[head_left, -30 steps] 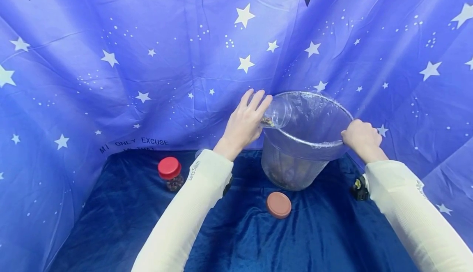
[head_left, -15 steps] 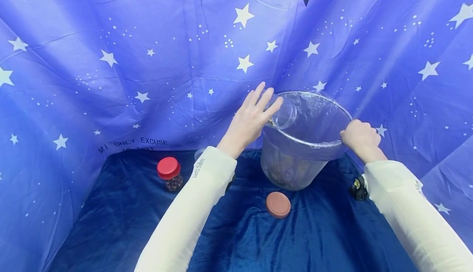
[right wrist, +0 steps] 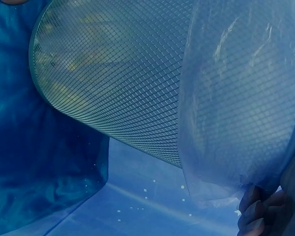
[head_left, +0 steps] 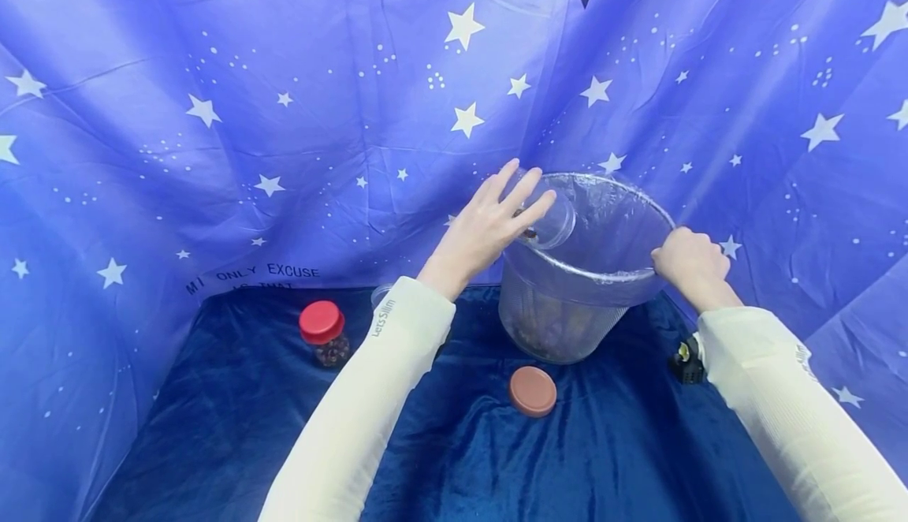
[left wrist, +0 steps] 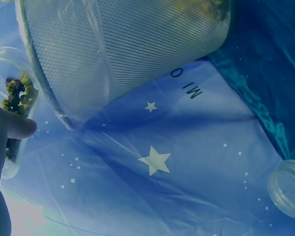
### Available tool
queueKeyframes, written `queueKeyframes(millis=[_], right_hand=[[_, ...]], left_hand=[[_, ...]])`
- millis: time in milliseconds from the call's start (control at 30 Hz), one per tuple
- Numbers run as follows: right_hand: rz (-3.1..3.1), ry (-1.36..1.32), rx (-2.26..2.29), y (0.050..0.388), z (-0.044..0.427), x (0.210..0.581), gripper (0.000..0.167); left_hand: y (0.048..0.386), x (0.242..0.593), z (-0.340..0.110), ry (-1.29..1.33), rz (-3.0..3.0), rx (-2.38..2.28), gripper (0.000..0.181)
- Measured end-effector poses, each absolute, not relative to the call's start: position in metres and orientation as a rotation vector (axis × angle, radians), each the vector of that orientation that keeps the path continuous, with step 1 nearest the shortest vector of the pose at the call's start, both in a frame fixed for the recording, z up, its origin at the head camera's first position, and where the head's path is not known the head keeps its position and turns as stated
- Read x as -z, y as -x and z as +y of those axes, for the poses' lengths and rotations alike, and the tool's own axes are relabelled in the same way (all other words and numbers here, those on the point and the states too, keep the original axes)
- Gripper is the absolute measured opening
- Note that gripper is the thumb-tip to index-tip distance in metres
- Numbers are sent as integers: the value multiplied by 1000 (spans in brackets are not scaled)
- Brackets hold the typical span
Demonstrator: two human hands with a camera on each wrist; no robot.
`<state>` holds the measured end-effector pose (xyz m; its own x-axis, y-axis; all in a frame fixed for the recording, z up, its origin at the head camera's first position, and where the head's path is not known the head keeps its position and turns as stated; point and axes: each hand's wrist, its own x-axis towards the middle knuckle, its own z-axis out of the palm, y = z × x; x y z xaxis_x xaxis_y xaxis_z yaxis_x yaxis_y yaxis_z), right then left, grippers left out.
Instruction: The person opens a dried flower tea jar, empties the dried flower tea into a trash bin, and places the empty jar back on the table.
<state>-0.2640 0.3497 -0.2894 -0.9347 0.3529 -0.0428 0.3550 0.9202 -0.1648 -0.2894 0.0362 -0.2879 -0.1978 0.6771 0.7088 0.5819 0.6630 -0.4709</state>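
Note:
My left hand (head_left: pixel 475 230) holds a clear jar (head_left: pixel 556 218) on its side, its open mouth over the near left rim of a mesh wastebasket (head_left: pixel 560 325). Dried yellow-green and dark pieces (left wrist: pixel 20 93) lie inside the jar, with the left thumb (left wrist: pixel 19 125) against its wall in the left wrist view. A clear plastic bag (right wrist: pixel 236 98) lines the basket and folds down over its rim. At the basket's right side, my right hand (head_left: pixel 691 266) grips the rim together with the bag; its curled fingers (right wrist: pixel 253 211) show in the right wrist view.
A brown round lid (head_left: pixel 533 392) lies on the dark blue cloth (head_left: pixel 454 443) in front of the basket. Left of it stands a jar with a red lid (head_left: pixel 322 322) and dark contents. Another clear open jar (left wrist: pixel 289 188) sits partly behind the left sleeve. A starry curtain (head_left: pixel 319 112) hangs behind.
My left hand has moved right with the jar, bringing its mouth farther over the basket. Its fingers are more spread. The right hand keeps its grip on the rim.

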Motion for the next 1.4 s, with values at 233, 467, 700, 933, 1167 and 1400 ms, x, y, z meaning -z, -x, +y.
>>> queueKeyframes(millis=[233,467,700,933,1167,1400], right_hand=[[3069,-566,268,264,349,290,54],[3070,-562,267,263,347,288,53],[3064,-565,270,263,349,288,53],[3057,-569,275,265,351,289,53],[3052,-581,264,266,351,290,58],[3055,-572,259,266,351,290,57]], left_hand=[[287,289,38,992,-1836,-209,55],[286,288,35,1000,-1900,-208,55],[285,289,29,948,-2080,53,62],[285,288,27,882,-2180,188,67],[287,287,22,835,-2295,450,77],[290,287,18,591,-2486,830,89]])
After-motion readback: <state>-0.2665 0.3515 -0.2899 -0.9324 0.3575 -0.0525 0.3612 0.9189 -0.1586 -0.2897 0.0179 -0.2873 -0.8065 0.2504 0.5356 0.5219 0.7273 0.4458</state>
